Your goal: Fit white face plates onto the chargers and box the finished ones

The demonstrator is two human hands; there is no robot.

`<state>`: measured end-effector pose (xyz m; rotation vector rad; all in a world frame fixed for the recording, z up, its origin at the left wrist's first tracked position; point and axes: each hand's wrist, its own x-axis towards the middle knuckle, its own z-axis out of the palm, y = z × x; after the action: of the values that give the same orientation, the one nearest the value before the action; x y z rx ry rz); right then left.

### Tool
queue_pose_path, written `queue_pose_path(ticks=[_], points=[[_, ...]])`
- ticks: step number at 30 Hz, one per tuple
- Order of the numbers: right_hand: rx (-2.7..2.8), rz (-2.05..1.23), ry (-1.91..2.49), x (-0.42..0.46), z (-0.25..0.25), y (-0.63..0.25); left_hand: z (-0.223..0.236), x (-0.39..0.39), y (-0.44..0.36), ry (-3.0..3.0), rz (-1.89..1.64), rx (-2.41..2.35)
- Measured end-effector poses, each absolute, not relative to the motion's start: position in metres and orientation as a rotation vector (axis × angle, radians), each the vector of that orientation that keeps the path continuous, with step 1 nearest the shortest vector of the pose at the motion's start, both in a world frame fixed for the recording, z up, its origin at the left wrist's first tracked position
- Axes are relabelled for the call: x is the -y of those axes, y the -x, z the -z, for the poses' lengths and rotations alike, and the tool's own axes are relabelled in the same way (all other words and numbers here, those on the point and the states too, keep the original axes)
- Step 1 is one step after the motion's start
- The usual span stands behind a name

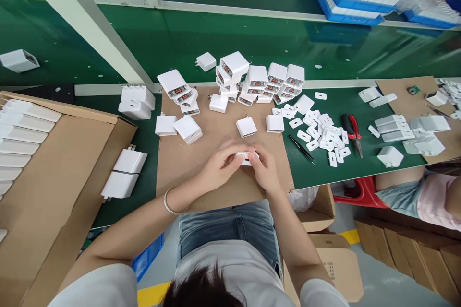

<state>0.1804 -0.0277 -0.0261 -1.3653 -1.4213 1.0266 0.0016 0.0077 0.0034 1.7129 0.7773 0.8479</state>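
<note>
My left hand [224, 163] and my right hand [265, 167] meet over the cardboard sheet [201, 168], both closed around a white charger [247, 157]. My fingers cover most of it; only a white end with a slot shows. Just beyond my hands lies another charger [247, 127] with its prongs pointing away. A charger with a visible port end [275, 123] rests to the right of it. Behind stand stacked chargers [257, 76] with open ends showing circuit parts. Small white slotted end covers [326, 134] lie in a loose pile to the right.
Right of the sheet are black tweezers [301, 148] and red-handled pliers [353, 132]. An open cardboard box [82, 172] with chargers stands at left, beside loose chargers [124, 172]. A post [82, 14] crosses the upper left. Another person [428, 196] sits at right.
</note>
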Motion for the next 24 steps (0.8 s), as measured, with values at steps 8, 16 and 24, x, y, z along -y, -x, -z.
queue_pose_path(ticks=[8,16,24], points=[[1.384,-1.005,1.325,0.0291,0.0275,-0.1803,0.0010,-0.0091,-0.0015,-1.743,-0.856,-0.736],[1.445,-0.863,1.232,0.0350,0.0279,-0.1825,-0.0012,-0.0076,0.0004,-1.806,-0.941,-0.594],[1.465,-0.799,1.221,0.0346,0.0274,-0.1812,-0.0009,-0.0039,0.0005,-1.866,-0.969,-0.579]])
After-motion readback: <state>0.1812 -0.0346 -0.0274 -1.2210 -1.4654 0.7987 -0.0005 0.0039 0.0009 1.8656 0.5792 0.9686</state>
